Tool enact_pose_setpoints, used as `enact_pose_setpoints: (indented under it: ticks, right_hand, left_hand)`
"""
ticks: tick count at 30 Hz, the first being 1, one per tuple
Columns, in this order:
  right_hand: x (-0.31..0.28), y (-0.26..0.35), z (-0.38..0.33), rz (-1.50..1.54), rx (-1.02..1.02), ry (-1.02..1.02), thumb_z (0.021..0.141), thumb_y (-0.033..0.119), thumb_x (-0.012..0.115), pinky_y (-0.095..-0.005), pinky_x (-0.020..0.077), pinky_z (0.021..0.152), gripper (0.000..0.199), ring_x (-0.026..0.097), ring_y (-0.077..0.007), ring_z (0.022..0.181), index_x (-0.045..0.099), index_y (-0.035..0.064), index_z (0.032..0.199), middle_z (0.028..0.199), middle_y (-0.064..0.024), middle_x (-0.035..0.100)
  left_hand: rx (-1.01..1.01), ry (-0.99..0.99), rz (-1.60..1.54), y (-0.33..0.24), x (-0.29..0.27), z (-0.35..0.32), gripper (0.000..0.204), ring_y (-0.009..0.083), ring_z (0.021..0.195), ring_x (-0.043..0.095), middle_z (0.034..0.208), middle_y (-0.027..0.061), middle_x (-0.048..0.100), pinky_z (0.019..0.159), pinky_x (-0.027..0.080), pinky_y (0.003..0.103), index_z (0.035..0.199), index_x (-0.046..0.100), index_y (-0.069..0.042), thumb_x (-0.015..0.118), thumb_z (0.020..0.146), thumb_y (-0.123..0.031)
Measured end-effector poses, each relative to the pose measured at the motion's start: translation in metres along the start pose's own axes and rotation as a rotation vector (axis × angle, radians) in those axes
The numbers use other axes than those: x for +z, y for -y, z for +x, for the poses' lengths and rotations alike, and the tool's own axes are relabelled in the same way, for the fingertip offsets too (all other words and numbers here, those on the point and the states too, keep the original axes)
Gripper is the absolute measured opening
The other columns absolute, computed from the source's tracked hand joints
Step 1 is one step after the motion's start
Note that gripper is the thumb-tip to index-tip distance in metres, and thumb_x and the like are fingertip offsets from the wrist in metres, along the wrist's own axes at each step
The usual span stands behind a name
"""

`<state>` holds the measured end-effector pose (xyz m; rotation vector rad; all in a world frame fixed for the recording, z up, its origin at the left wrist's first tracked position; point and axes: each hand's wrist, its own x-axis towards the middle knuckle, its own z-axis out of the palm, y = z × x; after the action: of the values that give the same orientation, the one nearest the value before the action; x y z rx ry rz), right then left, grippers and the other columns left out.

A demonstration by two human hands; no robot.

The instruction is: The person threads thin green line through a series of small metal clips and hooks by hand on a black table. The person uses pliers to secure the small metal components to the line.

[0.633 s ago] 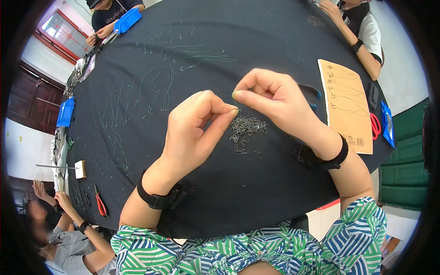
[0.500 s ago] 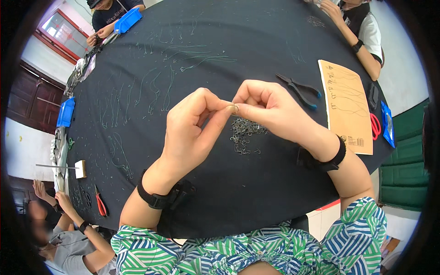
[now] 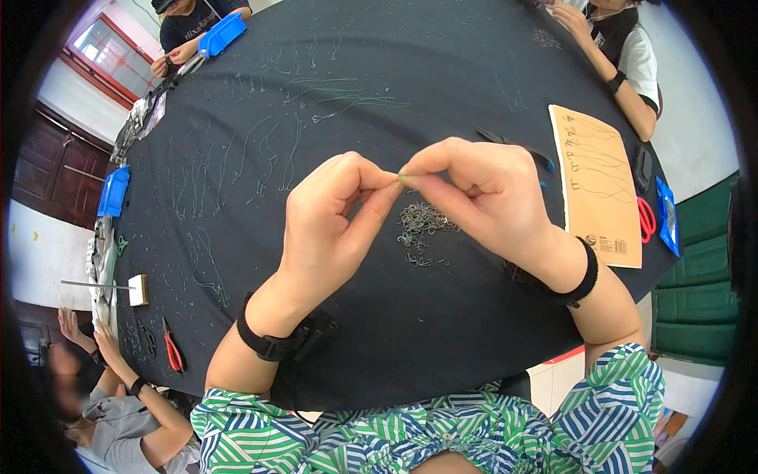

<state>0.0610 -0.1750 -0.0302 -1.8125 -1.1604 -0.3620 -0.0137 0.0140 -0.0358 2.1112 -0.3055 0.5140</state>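
Together above the middle of the round counter (image 3: 474, 332), the left hand (image 3: 328, 225) and right hand (image 3: 482, 197) meet fingertip to fingertip, pinching a tiny metal piece (image 3: 400, 178) between thumbs and forefingers; the piece is too small to make out in detail. Both wrists carry black bands, and patterned green, blue and white sleeves frame the lower edge.

Just beneath the hands, a small heap of wire hooks (image 3: 420, 231) lies on the black cloth that covers the counter. Dark pliers (image 3: 513, 146) rest beyond the right hand, partly hidden by it. Farther right lies a tan card (image 3: 596, 189) with wire pieces laid on it, then red-handled scissors (image 3: 646, 220) and a blue packet (image 3: 667, 217) at the counter's edge. Long strands of thin wire (image 3: 268, 150) lie across the far and left parts of the cloth.

To the left, red-handled pliers (image 3: 171, 347) and a small wooden block (image 3: 139, 289) sit near the rim, with a blue bin (image 3: 114, 192) beyond and another blue bin (image 3: 223, 35) at the far side. Other people work around the counter: one at the far left, one at the far right, one at lower left. Dark wooden doors and a white wall bound the room on the left; green panels stand on the right.
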Motion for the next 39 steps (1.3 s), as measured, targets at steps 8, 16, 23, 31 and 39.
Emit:
enact_pose_setpoints:
  ticks: [8,16,23,31,39]
  right_hand:
    - [0.003,-0.013,0.002,0.408,0.418,0.108,0.091,0.015,0.068,-0.0229,0.0302,0.048,0.013,0.039,-0.0013,0.054,0.068,0.0027,0.094,0.059,0.0045,0.050]
    - [0.014,-0.004,-0.005,0.646,0.557,0.213,0.089,0.016,0.066,-0.0238,0.0328,0.050,0.015,0.041,-0.0018,0.055,0.060,0.0033,0.084,0.060,0.0064,0.051]
    - [0.015,-0.003,-0.006,0.028,-0.078,0.032,0.081,0.007,0.074,-0.0264,0.0331,0.047,0.007,0.042,-0.0072,0.047,0.069,0.0053,0.085,0.054,0.0005,0.044]
    - [0.002,-0.004,-0.001,0.072,0.136,0.003,0.088,0.014,0.070,-0.0288,0.0398,0.050,0.009,0.054,-0.0132,0.052,0.066,0.0066,0.092,0.061,-0.0056,0.055]
    - [0.009,-0.013,0.001,0.518,0.511,0.119,0.094,0.013,0.067,-0.0206,0.0259,0.050,0.012,0.031,0.0013,0.054,0.066,0.0011,0.095,0.057,0.0112,0.040]
  left_hand:
    - [-0.005,-0.010,-0.059,0.001,0.001,-0.001,0.010,0.0082,0.065,0.053,0.072,0.0032,0.056,0.056,0.043,0.023,0.084,0.062,0.002,0.072,0.086,0.001]
    - [-0.027,-0.084,-0.145,0.003,0.004,-0.002,0.008,-0.0005,0.061,0.042,0.073,-0.0027,0.054,0.051,0.033,0.018,0.085,0.062,0.001,0.067,0.091,0.002]
    - [-0.047,-0.115,-0.191,0.001,0.007,-0.001,0.006,0.0004,0.063,0.043,0.073,-0.0023,0.055,0.052,0.034,0.019,0.086,0.063,0.001,0.066,0.091,0.002]
    - [-0.049,-0.036,-0.097,0.001,0.007,-0.002,0.009,0.0101,0.064,0.051,0.071,0.0041,0.056,0.055,0.041,0.025,0.083,0.063,0.001,0.071,0.086,0.001]
    - [-0.056,-0.055,-0.080,0.005,0.006,-0.004,0.009,0.0053,0.061,0.046,0.071,0.0004,0.055,0.052,0.035,0.023,0.083,0.063,0.000,0.071,0.088,-0.001]
